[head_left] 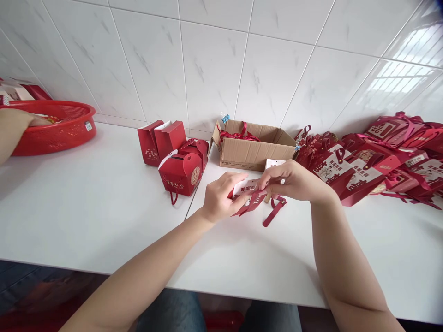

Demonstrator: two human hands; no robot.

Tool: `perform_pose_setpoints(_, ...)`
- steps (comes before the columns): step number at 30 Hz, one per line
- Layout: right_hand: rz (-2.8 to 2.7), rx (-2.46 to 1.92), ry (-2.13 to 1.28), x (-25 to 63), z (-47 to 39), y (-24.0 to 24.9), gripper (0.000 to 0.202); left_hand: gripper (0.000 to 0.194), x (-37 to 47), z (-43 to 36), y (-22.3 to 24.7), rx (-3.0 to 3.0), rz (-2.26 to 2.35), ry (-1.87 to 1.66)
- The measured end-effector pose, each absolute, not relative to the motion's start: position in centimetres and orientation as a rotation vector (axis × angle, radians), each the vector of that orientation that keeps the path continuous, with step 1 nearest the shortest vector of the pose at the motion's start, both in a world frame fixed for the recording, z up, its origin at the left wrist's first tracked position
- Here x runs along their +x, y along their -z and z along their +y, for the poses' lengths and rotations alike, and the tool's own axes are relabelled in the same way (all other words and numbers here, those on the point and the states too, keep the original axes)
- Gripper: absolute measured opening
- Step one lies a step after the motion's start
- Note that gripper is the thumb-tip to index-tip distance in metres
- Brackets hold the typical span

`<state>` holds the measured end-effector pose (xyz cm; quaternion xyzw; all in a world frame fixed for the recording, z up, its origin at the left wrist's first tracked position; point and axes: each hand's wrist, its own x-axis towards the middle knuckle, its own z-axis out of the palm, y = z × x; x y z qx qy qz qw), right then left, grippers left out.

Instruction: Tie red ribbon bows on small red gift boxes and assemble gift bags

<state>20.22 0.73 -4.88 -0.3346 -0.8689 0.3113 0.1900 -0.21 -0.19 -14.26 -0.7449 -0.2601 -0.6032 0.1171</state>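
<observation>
My left hand (221, 197) is closed around the side of a small red gift box (246, 210) with a white printed front, held tilted just above the table. At the box's upper edge, my right hand (293, 180) pinches what looks like its red ribbon; the fingers partly cover it. A dark red strap (275, 215) lies on the table just below my right fingers. Behind that hand a white card (273, 163) leans near the carton.
An open cardboard carton (244, 154) with red ribbons inside stands by the wall. Red boxes (183, 173) are grouped left of it. A pile of red gift boxes (367, 166) fills the right. At far left, another person's sleeve (14, 131) reaches over a red plastic basket (55, 140).
</observation>
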Motion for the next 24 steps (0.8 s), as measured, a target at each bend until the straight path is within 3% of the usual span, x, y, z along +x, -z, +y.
perform_pose_setpoints(24, -2.555, -0.698, -0.835, 20.38, 1.21, 5.19, 0.016, 0.024, -0.12, -0.43, 14.36, -2.199, -0.776, 1.772)
